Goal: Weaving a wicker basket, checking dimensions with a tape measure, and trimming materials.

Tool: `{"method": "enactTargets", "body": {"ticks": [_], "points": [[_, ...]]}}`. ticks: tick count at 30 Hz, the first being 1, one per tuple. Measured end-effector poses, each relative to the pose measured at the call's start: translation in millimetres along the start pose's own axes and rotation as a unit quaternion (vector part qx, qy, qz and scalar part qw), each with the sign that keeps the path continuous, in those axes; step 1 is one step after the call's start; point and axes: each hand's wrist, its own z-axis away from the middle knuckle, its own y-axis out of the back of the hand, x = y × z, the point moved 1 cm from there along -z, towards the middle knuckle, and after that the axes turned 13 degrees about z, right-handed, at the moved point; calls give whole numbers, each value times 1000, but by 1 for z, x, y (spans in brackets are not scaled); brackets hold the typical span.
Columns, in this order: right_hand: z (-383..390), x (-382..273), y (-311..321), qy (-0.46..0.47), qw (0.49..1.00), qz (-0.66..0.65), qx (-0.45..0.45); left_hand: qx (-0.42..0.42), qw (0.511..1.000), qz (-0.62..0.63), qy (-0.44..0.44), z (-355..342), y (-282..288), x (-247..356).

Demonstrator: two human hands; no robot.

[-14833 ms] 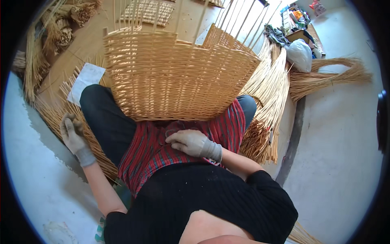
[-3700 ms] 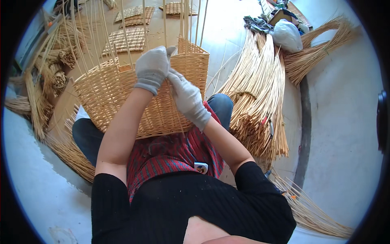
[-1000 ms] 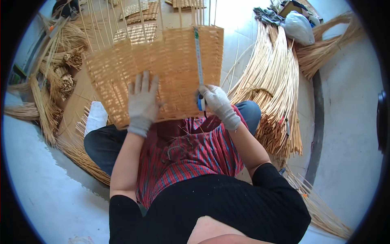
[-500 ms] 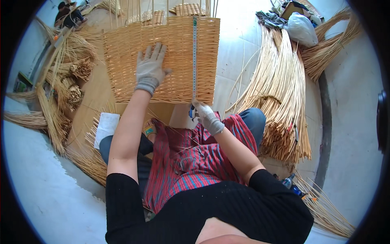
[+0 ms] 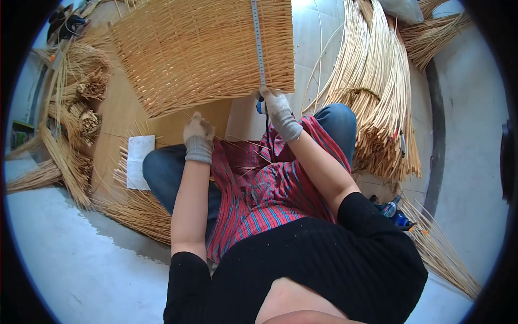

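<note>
A large woven wicker panel [image 5: 199, 54] tilts in front of me, its upper part cut off by the view. A pale tape measure blade runs down the weave near its right side. At the lower right edge, my right hand [image 5: 278, 109], in a whitish glove, is closed on the blue-and-white tape measure [image 5: 261, 104]. My left hand [image 5: 198, 132], also gloved, is just below the panel's lower edge with its fingers curled. What it holds, if anything, is hidden.
Long bundles of wicker rods [image 5: 372, 86] lie to the right, and more bundles [image 5: 89, 102] line the left. A white paper sheet [image 5: 140, 162] rests beside my left knee. A blue tool [image 5: 399, 218] lies by my right elbow. Another person [image 5: 67, 26] is at the far left.
My left hand has come off the panel's face and down below its lower edge, its fingers now curled. The panel and right hand with the tape measure appear higher in view.
</note>
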Motion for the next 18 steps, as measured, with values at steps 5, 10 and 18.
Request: {"method": "enactTargets", "body": {"ticks": [5,10,18], "points": [[-9,9,12,-10,996,91,-17,4,980,151,126,0,-38,-14],[-24,18,41,114,957,264,-42,31,977,189,93,22,-69,4],[-39,28,40,27,983,176,-49,-29,966,253,56,20,-73,5]]}}
